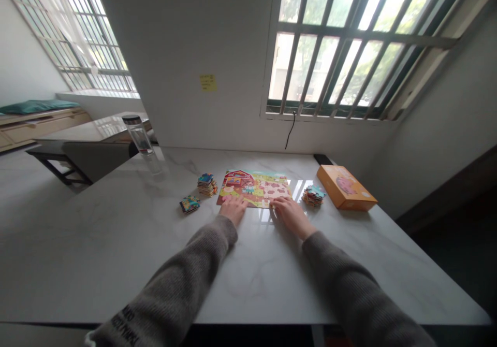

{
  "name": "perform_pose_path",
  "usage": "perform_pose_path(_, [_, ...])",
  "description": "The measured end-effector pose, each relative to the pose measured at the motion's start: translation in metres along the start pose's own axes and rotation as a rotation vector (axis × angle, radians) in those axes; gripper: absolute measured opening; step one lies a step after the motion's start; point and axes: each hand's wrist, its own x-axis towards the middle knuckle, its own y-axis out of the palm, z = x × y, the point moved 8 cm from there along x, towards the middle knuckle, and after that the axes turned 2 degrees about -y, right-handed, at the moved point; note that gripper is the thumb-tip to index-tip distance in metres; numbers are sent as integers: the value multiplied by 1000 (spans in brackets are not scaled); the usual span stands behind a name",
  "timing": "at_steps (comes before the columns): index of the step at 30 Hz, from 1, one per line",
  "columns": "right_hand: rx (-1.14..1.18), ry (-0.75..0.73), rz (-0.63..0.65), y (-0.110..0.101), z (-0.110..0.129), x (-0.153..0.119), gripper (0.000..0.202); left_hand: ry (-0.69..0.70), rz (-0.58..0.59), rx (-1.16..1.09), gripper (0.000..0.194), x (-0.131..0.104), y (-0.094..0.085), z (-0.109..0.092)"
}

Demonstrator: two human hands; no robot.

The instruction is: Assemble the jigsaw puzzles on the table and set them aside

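Note:
A colourful farm puzzle board lies flat on the white marbled table, with a red barn at its left and pale piece outlines at its right. My left hand rests on the board's lower left edge, its fingers spread a little. At the lower right edge, my right hand touches the board with its fingertips; whether it holds a piece is too small to tell. Stacked puzzle pieces stand left of the board, and a lower pile lies nearer me. Another stack sits right of the board.
An orange box lies at the table's right side, with a black object behind it. A clear bottle with a dark lid stands at the far left corner. The wall and barred window rise behind the table.

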Motion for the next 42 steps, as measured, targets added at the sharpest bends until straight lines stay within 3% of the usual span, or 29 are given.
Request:
perform_pose_path(5, [-36, 42, -47, 10, -5, 4, 37, -36, -54, -28, 23, -10, 2, 8])
perform_pose_path(13, [-169, 208, 85, -3, 6, -35, 37, -76, 65, 6, 50, -29, 9, 3])
perform_pose_path(18, [-173, 249, 96, 3, 14, -37, 44, -121, 89, 5, 57, -25, 14, 2])
perform_pose_path(33, [-124, 323, 106, 36, -25, 23, 53, -242, -28, -74, 56, 36, 33, 32])
perform_pose_path(42, [-109, 343, 110, 49, -46, 68, 54, -344, -6, -136, 56, 75, 41, 58])
